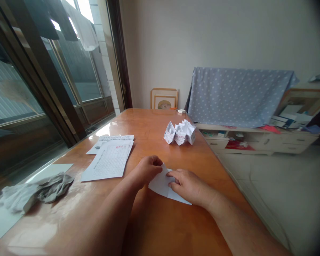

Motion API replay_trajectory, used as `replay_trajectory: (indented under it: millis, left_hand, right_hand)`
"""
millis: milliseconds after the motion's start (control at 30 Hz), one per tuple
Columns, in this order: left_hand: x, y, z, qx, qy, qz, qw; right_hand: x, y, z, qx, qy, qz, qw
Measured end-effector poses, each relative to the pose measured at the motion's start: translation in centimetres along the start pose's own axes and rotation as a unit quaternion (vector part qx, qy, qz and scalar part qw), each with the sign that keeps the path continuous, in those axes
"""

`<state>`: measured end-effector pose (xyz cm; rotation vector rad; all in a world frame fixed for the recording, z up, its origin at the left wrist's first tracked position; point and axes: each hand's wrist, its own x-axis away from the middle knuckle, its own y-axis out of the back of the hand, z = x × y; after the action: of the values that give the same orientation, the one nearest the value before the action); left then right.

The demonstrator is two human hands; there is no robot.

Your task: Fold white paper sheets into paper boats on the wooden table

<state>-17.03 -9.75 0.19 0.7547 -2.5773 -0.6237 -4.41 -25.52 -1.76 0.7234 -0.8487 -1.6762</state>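
Observation:
A white sheet of paper [160,184] with a crease lies on the wooden table in front of me. At its upper edge my left hand [149,170] is closed, pinching a raised corner of the paper between thumb and fingers. My right hand [185,183] rests on the sheet's right side, its fingers curled and fingertips pressing the paper. Part of the sheet is hidden under that hand. Farther back stand several folded paper shapes [185,133] with pointed tips, bunched together near the table's right edge.
Printed sheets [110,158] lie in a stack left of my hands. Grey cloths [54,187] rest at the table's left edge. A small white box [181,111] sits at the far end of the wooden table [146,124]. A low white cabinet [266,140] stands to the right.

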Motion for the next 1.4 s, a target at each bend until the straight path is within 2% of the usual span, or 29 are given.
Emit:
replay_trajectory:
  millis: [200,333,433,567,733,1067,1400]
  left_hand:
    - [0.1,0.1,0.2,-0.122,-0.109,-0.023,0.986]
    - [0.4,-0.2,0.3,-0.176,-0.184,-0.022,0.967]
    - [0.8,-0.3,0.0,-0.205,-0.214,-0.001,0.955]
    - [1.5,0.0,-0.7,-0.237,-0.225,0.044,0.944]
    - [1.9,0.0,-1.0,-0.279,-0.223,0.063,0.932]
    - [2.2,-0.5,-1.3,-0.338,-0.23,0.073,0.91]
    - [2.3,-0.6,-1.2,-0.353,-0.219,0.076,0.906]
  right_hand:
    - [0.1,-0.1,-0.7,-0.034,-0.087,-0.021,0.995]
    - [-0.1,-0.3,-1.0,-0.018,-0.089,-0.021,0.996]
    - [-0.3,-0.3,-1.1,-0.019,-0.083,-0.018,0.996]
    - [-0.3,-0.4,-1.2,-0.03,-0.078,-0.021,0.996]
    - [-0.3,-0.5,-1.5,-0.034,-0.092,-0.037,0.994]
    - [-0.3,-0.5,-1.6,-0.014,-0.089,-0.031,0.995]
    - [-0.3,-0.6,-1.5,-0.014,-0.086,-0.034,0.996]
